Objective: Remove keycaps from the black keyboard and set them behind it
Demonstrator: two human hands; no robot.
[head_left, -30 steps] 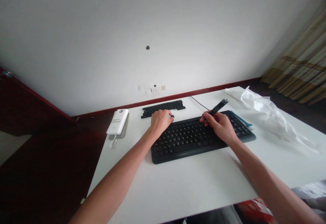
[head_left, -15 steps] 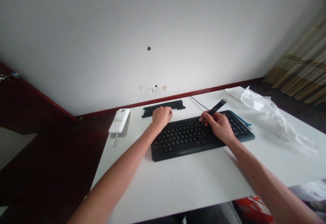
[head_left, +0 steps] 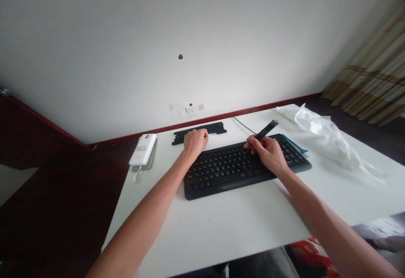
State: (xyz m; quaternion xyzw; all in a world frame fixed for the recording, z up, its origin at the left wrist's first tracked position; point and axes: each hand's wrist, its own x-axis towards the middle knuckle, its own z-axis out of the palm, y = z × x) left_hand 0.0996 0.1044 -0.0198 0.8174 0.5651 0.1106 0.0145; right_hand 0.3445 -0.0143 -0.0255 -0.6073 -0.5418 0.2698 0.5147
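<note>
A black keyboard (head_left: 221, 181) lies on the white table, many of its key positions showing pale stems without caps. Behind it, black keycaps (head_left: 218, 127) are laid out in rows. My left hand (head_left: 195, 141) is closed over the front of these rows, fingers curled down; whatever they hold is hidden. My right hand (head_left: 268, 153) grips a black keycap puller (head_left: 265, 131) like a pen, above the keyboard's upper right part. Thin wire ends of the puller point down to the keys.
A white power bank (head_left: 143, 149) with a short cable lies at the left. Crumpled clear plastic (head_left: 329, 139) covers the right side. A blue strip (head_left: 294, 144) pokes out behind the keyboard. A black cord (head_left: 243, 124) runs back toward the wall.
The whole view has shifted slightly, so everything appears a little further left. Both hands stay in nearly the same places, the right still gripping the keycap puller.
</note>
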